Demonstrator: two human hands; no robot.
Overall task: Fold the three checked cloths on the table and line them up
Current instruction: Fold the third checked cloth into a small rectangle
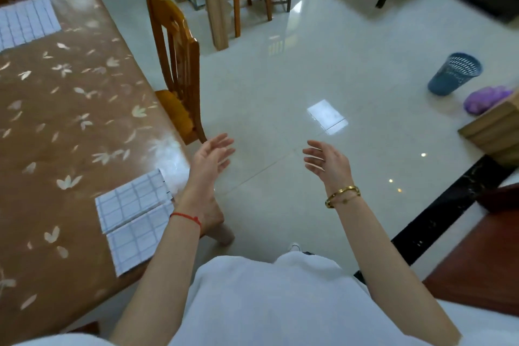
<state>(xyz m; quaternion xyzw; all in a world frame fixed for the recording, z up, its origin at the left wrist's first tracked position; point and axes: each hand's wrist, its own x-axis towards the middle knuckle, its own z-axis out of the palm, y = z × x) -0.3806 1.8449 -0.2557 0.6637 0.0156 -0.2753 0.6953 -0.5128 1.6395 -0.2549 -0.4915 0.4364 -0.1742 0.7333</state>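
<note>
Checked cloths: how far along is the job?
Done: first cloth and second cloth lie folded, side by side at the near edge of the table. In hand: nothing; left hand and right hand are open over the floor. Left: third cloth lies apart at the far end, not lined up.

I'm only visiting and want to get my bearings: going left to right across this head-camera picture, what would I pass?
Lone checked cloth far back → two folded checked cloths close by → left hand → right hand → blue basket.
</note>
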